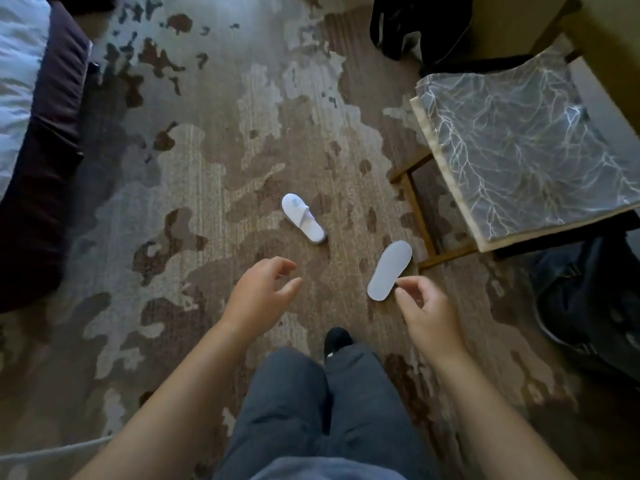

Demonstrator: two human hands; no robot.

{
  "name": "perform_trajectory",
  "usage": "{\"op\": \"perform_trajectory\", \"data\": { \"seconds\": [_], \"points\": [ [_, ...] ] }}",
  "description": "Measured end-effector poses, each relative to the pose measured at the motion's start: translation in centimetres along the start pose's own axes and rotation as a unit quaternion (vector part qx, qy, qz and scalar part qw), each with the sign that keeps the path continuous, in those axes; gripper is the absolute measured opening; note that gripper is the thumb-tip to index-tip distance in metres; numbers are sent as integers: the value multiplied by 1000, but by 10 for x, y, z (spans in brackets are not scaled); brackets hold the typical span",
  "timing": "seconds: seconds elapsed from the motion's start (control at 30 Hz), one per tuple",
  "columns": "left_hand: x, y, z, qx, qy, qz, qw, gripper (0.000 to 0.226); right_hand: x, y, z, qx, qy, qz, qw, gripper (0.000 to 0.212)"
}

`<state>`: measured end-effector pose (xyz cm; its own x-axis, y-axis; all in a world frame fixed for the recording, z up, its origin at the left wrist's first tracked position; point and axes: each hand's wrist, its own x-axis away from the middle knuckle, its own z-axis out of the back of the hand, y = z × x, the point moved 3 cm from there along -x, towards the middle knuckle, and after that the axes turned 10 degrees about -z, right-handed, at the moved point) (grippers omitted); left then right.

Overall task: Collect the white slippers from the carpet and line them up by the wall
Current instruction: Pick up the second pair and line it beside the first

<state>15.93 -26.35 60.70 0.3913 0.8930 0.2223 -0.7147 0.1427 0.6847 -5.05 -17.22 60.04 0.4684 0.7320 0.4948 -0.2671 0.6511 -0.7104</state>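
Observation:
Two white slippers lie on the patterned carpet (194, 188). One slipper (303, 218) rests right side up near the middle, strap showing. The other slipper (389, 270) lies sole up, close to the chair's legs. My left hand (260, 295) hovers above the carpet, fingers apart and holding nothing, short of the upright slipper. My right hand (425, 310) hangs with fingers loosely curled and its fingertips overlap the near end of the sole-up slipper in the view; I cannot tell whether they touch it.
A chair (519, 147) with a grey veined seat stands at right on wooden legs. A bed (24, 98) with dark base fills the left. Dark bags sit at top right (408, 29) and right (588, 299). My legs in dark trousers (311, 410) are below.

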Motion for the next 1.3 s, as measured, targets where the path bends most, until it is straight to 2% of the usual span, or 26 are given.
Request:
{"op": "perform_trajectory", "data": {
  "seconds": [0.13, 0.23, 0.37, 0.5, 0.63, 0.8, 0.93, 1.03, 1.1, 1.3],
  "points": [
    [-75, -43, -5, -16, -65, 45, 997, 31, -84, -31, -25, 8, 15, -12, 1000, 15],
    [-138, -89, -23, -20, -104, 78, 991, 33, -151, -26, -56, 18, 32, -47, 998, 21],
    [-230, -141, -78, -74, -185, 57, 978, 41, -235, 17, -109, 26, 41, -117, 992, 27],
    [-312, -200, -156, -79, -204, 31, 975, 44, -312, 82, -165, 36, 30, -160, 986, 29],
    [-375, -282, -243, -94, -189, 40, 977, 48, -389, 163, -220, 49, 27, -175, 983, 36],
    [-423, -399, -356, -103, -168, 65, 978, 63, -493, 276, -298, 94, 0, -147, 985, 50],
    [-456, -463, -411, -78, -89, 109, 987, 79, -554, 346, -346, 167, -2, -157, 973, 58],
    [-479, -482, -429, 17, 26, 148, 989, 84, -578, 375, -368, 206, 10, -146, 968, 59],
    [-488, -483, -438, 56, 71, 177, 980, 93, -581, 385, -373, 236, 10, -135, 962, 61],
    [-493, -481, -446, 44, 83, 241, 966, 118, -577, 389, -364, 246, -27, -132, 960, 62]
  ]
}}
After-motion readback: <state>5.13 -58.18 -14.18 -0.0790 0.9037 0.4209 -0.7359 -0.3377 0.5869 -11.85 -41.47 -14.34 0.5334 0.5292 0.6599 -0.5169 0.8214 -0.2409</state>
